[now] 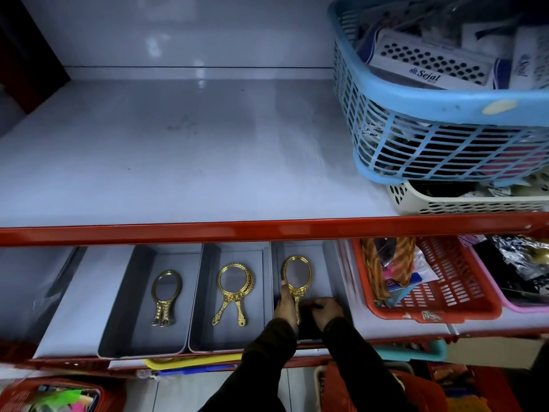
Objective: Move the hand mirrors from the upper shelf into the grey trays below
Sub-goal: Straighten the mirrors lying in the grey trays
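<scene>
Three grey trays stand side by side on the lower shelf. The left tray (118,322) holds gold oval hand mirrors (166,288) stacked together. In the middle tray (205,292) lie two round gold mirrors (235,281), overlapping, handles splayed. A gold oval mirror (297,272) lies in the right tray (331,263). My left hand (285,306) grips that mirror at its neck and handle, thumb along the frame. My right hand (326,307) is curled just right of the handle; whether it touches the handle is hidden. No mirrors show on the upper shelf (178,159).
A blue basket (445,114) of boxed goods sits on a white basket (463,203) at the upper shelf's right. The shelf's red front edge (208,230) overhangs the trays. A red basket (463,304) and a pink one (525,307) stand right of the trays.
</scene>
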Demonstrator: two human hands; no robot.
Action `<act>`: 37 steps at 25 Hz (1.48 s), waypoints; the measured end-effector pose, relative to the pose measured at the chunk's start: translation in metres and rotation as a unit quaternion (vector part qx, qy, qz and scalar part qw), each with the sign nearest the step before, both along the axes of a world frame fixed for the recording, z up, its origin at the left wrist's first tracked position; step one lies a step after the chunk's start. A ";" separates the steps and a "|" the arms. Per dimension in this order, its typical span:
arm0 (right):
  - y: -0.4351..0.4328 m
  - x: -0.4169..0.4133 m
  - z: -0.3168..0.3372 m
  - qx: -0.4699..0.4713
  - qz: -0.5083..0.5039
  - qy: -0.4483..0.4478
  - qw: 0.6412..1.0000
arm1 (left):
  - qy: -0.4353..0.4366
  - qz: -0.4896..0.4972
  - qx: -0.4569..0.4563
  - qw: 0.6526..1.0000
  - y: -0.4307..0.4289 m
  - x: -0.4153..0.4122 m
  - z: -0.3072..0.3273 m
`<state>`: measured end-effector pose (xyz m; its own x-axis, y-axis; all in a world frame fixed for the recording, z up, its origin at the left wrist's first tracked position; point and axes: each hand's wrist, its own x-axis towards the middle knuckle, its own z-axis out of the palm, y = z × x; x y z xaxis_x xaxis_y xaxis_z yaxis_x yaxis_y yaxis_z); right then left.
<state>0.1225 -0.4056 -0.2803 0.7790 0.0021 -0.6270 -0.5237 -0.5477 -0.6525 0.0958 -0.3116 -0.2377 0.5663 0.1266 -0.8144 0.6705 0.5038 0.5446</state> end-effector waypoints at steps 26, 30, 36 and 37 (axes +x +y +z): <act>0.001 -0.004 0.007 -0.064 0.015 0.023 0.998 | -0.014 -0.048 0.005 0.999 0.000 0.001 -0.014; 0.000 -0.005 0.013 -0.074 0.001 0.017 0.997 | -0.025 -0.040 -0.005 0.999 0.001 -0.001 0.006; -0.009 0.000 0.009 0.047 -0.104 0.016 0.993 | -0.054 -0.016 -0.020 0.998 0.018 -0.008 0.015; -0.009 0.000 0.012 0.078 -0.123 0.022 0.989 | -0.059 -0.010 -0.023 0.998 0.022 -0.009 0.016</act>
<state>0.1222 -0.4145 -0.2687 0.7397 -0.0842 -0.6676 -0.6586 -0.2942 -0.6926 0.0868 -0.2893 -0.2215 0.6606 0.0776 -0.7467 0.6134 0.5176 0.5965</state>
